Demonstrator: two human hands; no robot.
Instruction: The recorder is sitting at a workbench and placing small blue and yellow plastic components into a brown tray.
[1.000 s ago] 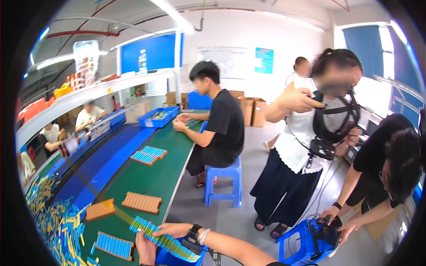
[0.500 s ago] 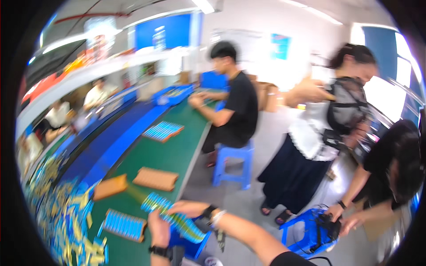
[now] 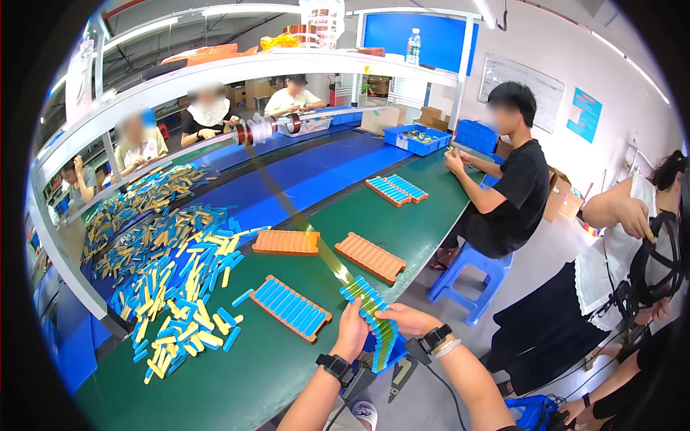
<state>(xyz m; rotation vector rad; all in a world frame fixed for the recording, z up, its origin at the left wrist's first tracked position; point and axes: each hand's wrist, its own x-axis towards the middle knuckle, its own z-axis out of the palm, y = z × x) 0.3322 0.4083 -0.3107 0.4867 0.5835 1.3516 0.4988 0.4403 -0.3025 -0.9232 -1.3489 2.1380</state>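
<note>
Both my hands hold a curved row of blue stick-shaped parts (image 3: 370, 316) taped together, at the near edge of the green table (image 3: 237, 373). My left hand (image 3: 352, 332) grips its left side, and my right hand (image 3: 402, 320) grips its right side. A strip of translucent yellow tape (image 3: 302, 223) stretches from the row up to a tape roll (image 3: 255, 131) on the rail. Just left of my hands lies an orange ridged tray filled with blue parts (image 3: 290, 307). Two empty orange trays (image 3: 285, 242) (image 3: 370, 256) lie beyond.
A big heap of loose blue and yellow parts (image 3: 172, 273) covers the table's left. Filled trays (image 3: 395, 189) lie before a seated person in black (image 3: 503, 194) on a blue stool (image 3: 471, 276). Other people sit behind the shelf rail; two stand at right. Blue bins (image 3: 417, 138) sit farther back.
The view swung left and down toward the table. My hands keep hold of the row of blue parts, now bent into an arc nearer the table's edge.
</note>
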